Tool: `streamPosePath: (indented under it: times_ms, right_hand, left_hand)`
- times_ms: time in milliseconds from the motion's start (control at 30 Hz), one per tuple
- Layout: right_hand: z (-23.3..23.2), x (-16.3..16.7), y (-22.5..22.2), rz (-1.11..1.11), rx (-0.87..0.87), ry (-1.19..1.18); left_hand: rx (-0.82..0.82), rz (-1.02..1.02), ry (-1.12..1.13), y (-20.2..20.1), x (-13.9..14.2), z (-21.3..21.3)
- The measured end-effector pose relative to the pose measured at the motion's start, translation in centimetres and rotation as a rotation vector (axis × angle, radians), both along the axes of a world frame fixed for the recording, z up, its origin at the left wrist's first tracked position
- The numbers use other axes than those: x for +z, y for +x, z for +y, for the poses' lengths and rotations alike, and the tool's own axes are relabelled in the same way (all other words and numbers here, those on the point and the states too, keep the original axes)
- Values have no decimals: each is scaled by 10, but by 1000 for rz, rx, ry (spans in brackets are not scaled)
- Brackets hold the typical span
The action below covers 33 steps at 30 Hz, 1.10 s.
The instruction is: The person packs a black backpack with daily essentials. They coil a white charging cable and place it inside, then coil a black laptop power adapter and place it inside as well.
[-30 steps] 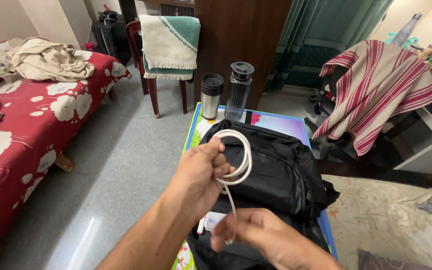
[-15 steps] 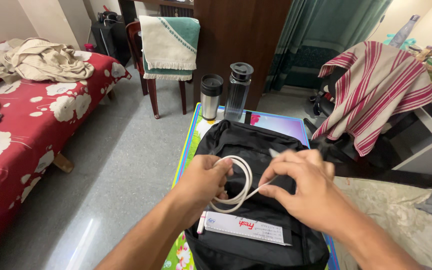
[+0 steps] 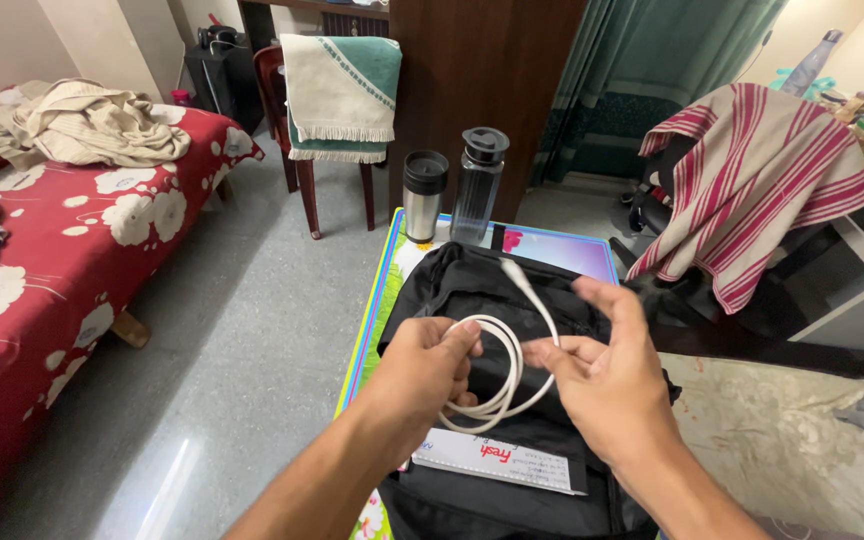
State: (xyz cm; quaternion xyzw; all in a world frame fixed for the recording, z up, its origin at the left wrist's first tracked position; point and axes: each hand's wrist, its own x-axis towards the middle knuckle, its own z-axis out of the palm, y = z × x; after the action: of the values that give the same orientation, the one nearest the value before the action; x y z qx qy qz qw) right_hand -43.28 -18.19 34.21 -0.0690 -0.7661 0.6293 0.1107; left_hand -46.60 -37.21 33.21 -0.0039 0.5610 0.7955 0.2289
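1. Both hands meet over the black bag (image 3: 512, 300); the left hand (image 3: 427, 375) is closed around a coiled white cable (image 3: 507, 375), pinching the loops together.
2. Right hand (image 3: 607, 375) pinches the same cable just beside the coil, fingers partly curled, and the plug end (image 3: 514, 272) sticks up above it.
3. Cable hangs just above the bag, not lying on it.
4. Bag lies on a colourful desk (image 3: 377, 300), with a flat white box (image 3: 502, 462) on its near part.
5. Beyond the bag stand a steel mug (image 3: 424, 195) and a clear bottle (image 3: 479, 185), side by side.
6. Left of the bag, across the floor, is a red flowered bed (image 3: 72, 240); right of it, a striped cloth (image 3: 762, 180) drapes a chair.
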Motion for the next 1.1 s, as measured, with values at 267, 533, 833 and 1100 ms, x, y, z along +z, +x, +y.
streamPosePath:
  times_ms: [267, 533, 833, 1100]
  right_hand:
    - [-18, 42, 9, -280, 139, -169]
    - [-23, 48, 20, -258, 359, -432]
    - [-21, 23, 15, -165, 248, -382]
    - [-24, 38, 9, -200, 235, -213]
  left_hand:
    - [-28, 13, -24, 10, 12, 3]
    - [3, 117, -278, 9, 11, 10]
    - [-17, -242, -9, -3, 17, 10]
    - [120, -27, 55, 12, 28, 17]
